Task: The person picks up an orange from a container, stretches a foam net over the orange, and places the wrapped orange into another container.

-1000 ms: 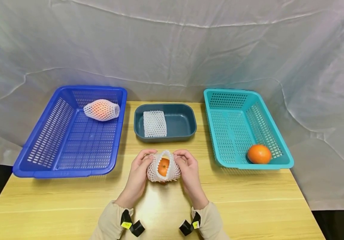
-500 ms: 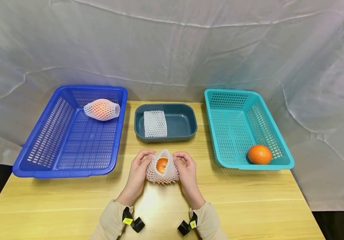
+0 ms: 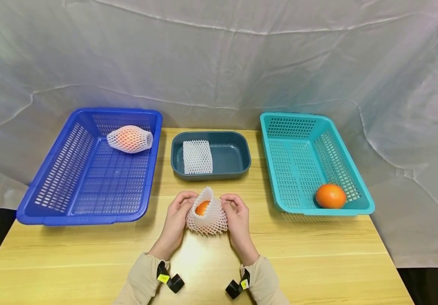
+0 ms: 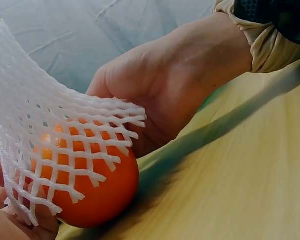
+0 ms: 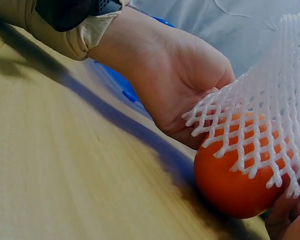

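A white foam net sleeve (image 3: 211, 218) covers the upper part of a round orange-coloured fruit (image 3: 202, 208) at the table's near middle. My left hand (image 3: 174, 218) pinches the net's left side between thumb and fingers, and my right hand (image 3: 238, 218) pinches its right side. Through the net's mouth a bit of the fruit shows. From the left wrist, the bottom of the fruit (image 4: 107, 202) is bare below the net's ragged lower edge (image 4: 97, 177). The right wrist view shows the same bare underside of the fruit (image 5: 222, 187), close over the table. Some fingertips are hidden.
A blue basket (image 3: 89, 219) at left holds a net-wrapped fruit (image 3: 129, 139). Behind the hands, a dark teal tray (image 3: 229, 159) holds flat foam nets (image 3: 197, 157). The turquoise basket (image 3: 291, 182) at right holds a bare orange-coloured fruit (image 3: 331, 196). A grey curtain (image 3: 219, 63) hangs behind.
The net's mouth has narrowed and risen to a peak, and less of the fruit shows through it. Its lower edge sits slightly lower. Both hands have stayed nearly in place.
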The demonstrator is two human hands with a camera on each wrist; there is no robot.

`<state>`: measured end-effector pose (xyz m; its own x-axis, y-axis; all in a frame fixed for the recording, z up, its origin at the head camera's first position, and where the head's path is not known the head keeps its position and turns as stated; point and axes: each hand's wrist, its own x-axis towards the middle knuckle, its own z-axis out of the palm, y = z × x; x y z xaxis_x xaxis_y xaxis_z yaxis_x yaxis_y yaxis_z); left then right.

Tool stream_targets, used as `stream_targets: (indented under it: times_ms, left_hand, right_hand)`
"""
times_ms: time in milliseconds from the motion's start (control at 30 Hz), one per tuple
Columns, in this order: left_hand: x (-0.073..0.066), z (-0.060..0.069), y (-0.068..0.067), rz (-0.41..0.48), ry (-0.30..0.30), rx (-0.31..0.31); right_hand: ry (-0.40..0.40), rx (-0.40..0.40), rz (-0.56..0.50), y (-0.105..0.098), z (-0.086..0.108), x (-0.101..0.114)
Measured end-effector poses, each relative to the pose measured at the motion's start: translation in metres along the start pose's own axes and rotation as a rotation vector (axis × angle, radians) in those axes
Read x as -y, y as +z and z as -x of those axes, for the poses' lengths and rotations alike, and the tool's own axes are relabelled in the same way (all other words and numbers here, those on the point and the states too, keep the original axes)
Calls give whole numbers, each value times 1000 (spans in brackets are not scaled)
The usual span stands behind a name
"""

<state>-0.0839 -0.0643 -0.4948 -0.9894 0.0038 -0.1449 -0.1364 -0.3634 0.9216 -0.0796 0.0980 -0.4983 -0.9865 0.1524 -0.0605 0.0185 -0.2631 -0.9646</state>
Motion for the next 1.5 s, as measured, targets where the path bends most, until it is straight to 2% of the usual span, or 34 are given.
stream_targets:
  times_ms: [533,733,833,967,1067,1233,1333,1500]
  left_hand:
    - [9,-2,-3,-47,16,-12]
    - [15,-3,-4,-98,70,-10]
    - [18,-3,-5,-143,105,-2]
    - [20,-3,-6,-207,123,7]
    - [17,-2,-5,-250,119,10]
    - [-4,8,3,-323,132,20]
    - [-11,12,5,-374,144,17]
    - [10,2,-4,-445,179,7]
  right_hand:
    - [-60,-59,94,1,0,-13]
    - [-87,-59,119,0,-1,-15]
    - [-87,-50,142,-1,-2,-15]
    - [-88,-32,188,-3,-4,-15]
    - [-91,-19,237,-2,-2,-8]
    - [-128,0,318,4,6,13]
    - [-154,4,349,5,7,16]
    - [-216,13,393,5,8,17]
